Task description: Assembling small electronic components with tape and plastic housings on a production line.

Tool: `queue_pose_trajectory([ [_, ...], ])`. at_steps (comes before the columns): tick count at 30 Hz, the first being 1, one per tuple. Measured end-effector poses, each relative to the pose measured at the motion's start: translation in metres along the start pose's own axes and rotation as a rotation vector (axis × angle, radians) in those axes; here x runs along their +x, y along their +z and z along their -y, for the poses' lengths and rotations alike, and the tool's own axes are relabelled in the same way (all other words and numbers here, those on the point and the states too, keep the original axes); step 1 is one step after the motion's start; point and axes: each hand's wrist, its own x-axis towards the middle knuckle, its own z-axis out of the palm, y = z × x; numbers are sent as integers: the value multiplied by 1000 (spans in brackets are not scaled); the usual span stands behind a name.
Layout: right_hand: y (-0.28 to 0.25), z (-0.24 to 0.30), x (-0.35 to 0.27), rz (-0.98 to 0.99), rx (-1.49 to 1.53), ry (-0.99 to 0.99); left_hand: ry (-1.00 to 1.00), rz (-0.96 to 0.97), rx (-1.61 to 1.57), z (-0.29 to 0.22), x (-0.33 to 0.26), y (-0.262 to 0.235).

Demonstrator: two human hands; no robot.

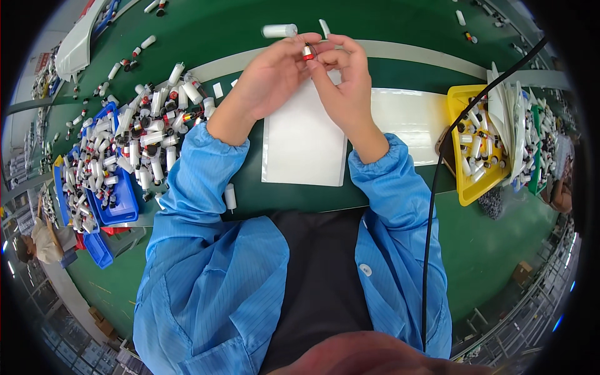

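Note:
Above the far end of a white sheet (pixel 303 147), both my hands meet at a small red and white part with a dark tip (pixel 307 52). My left hand (pixel 272 78) has its fingers curled behind the part. From the other side, my right hand (pixel 345 78) brings its thumb and fingertips up against it. Thin dark lines, perhaps wires, show by the part; they are too fine to make out. Just beyond my fingers a white cylinder (pixel 279 30) lies on the green table, with a smaller white piece (pixel 324 27) to its right.
At left, white cylinders with red and black ends (pixel 147 134) are heaped over and around a blue tray (pixel 125 203). A yellow bin (pixel 462 181) at right holds more. A black cable (pixel 431 250) hangs across the right side. One loose cylinder (pixel 230 197) lies near my left sleeve.

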Motion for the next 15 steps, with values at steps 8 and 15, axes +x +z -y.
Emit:
queue_pose_trajectory([
  [8,-7,-2,4,-48,-405,-397,141,-69,443,-10,-2,-8],
  [15,-1,1,1,-40,-155,-226,184,-32,447,-7,-2,-16],
])
